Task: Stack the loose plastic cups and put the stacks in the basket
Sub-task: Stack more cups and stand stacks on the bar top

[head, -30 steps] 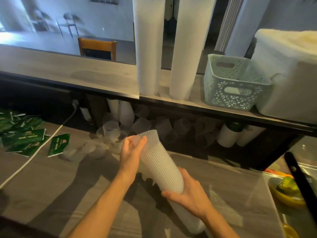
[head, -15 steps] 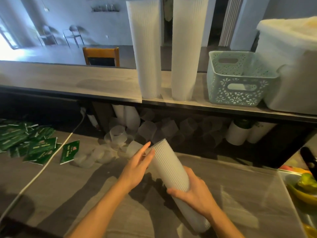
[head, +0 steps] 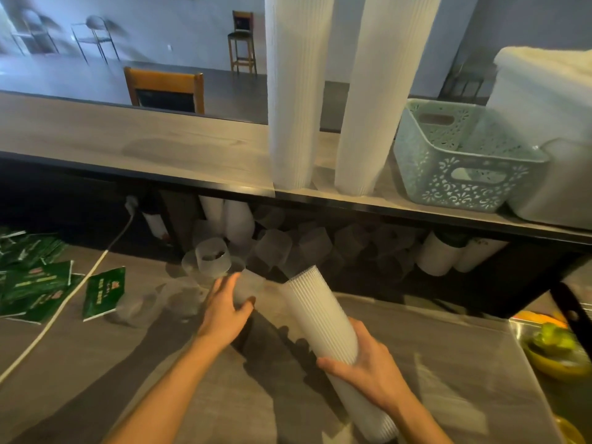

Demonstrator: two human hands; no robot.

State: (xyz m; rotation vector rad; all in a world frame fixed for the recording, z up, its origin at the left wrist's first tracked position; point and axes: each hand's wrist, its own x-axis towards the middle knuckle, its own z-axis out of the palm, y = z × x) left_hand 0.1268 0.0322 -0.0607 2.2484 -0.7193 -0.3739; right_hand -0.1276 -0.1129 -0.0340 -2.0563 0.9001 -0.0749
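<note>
I see green packets [head: 38, 283] heaped by a white cable [head: 73, 293] (far left), and a wooden chair [head: 165, 91] beyond the counter [head: 128, 145].

two tall cup stacks [head: 298, 91] run past the top edge; loose cups [head: 179, 302] blur.

A café or drinks bar is suggested: tall cup stacks [head: 296, 91] are stood on a raised serving ledge [head: 128, 145] beyond the fingers [head: 229, 283], while chairs [head: 165, 89] and a stool [head: 242, 43] are seen farther off.
</note>
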